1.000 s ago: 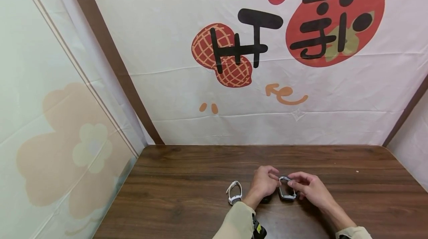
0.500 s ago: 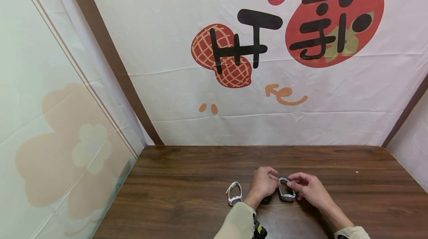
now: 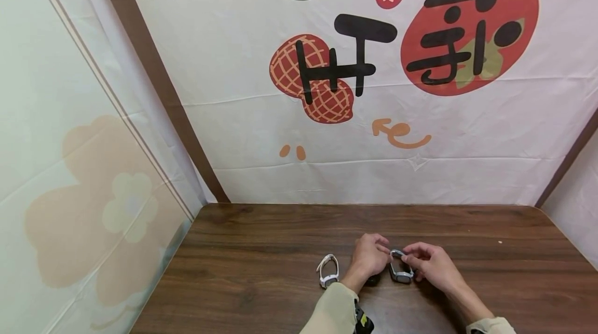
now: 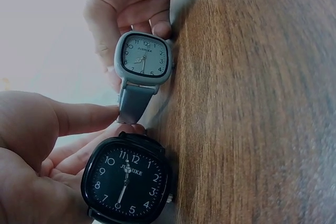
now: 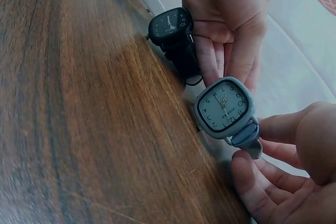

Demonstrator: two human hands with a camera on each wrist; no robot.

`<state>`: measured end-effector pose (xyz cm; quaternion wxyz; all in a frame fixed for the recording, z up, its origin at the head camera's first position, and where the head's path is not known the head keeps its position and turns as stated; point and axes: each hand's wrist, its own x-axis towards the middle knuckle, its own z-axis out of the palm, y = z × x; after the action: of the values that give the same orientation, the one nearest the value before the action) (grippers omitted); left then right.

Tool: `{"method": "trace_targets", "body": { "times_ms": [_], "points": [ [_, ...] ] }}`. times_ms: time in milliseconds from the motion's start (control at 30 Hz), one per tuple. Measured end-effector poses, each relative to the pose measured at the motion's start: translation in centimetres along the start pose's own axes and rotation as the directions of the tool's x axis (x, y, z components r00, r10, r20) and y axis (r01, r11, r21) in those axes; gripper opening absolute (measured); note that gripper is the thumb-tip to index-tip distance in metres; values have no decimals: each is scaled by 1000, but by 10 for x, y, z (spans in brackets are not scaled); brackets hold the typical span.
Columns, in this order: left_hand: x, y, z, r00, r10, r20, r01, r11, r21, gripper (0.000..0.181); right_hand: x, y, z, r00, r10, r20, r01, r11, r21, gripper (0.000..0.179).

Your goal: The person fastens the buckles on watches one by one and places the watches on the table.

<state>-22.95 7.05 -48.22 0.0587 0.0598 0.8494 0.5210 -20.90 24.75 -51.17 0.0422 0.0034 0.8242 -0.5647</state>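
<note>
A grey-blue wristwatch [image 3: 402,276] stands on its side on the brown table, its strap looped upward. My right hand [image 3: 434,266] pinches that strap from the right, as the right wrist view shows near the strap end [image 5: 251,141]. From the other side my left hand [image 3: 369,257] holds the strap, thumb tip against its lower part [image 4: 135,106] in the left wrist view. Just under my left hand is a black wristwatch [image 4: 126,179], mostly hidden by that hand in the head view. Farther left, a white wristwatch [image 3: 329,278] stands with its strap looped up.
The wood-grain table [image 3: 261,251] runs back to a white printed cloth wall [image 3: 252,131]. A pale cloth [image 3: 93,168] rises along the left side. A tiny white speck [image 3: 500,242] lies far right on the table.
The top of the grey-blue watch's strap loop sits slightly lower than before. Both hands and the other watches keep nearly the same places.
</note>
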Motion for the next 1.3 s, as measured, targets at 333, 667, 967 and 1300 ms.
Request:
{"method": "trace_targets", "body": {
  "times_ms": [333, 667, 967, 1300],
  "points": [
    [-4, 3, -6, 1000, 5, -2, -5, 999, -44, 27, 1, 0, 0, 1000, 4, 8, -3, 999, -36, 23],
    [-4, 2, -19, 1000, 21, 1, -21, 991, -135, 24, 1, -1, 1, 1000, 4, 6, -4, 999, -53, 22],
    [2, -6, -40, 999, -2, 32, 14, 920, -391, 18, 0, -4, 0, 999, 32, 9, -31, 997, -66, 24],
    [0, -18, -73, 999, -9, 37, 24, 899, -436, 19, -1, -5, -1, 1000, 16, 16, -14, 996, -90, 23]
  ]
}}
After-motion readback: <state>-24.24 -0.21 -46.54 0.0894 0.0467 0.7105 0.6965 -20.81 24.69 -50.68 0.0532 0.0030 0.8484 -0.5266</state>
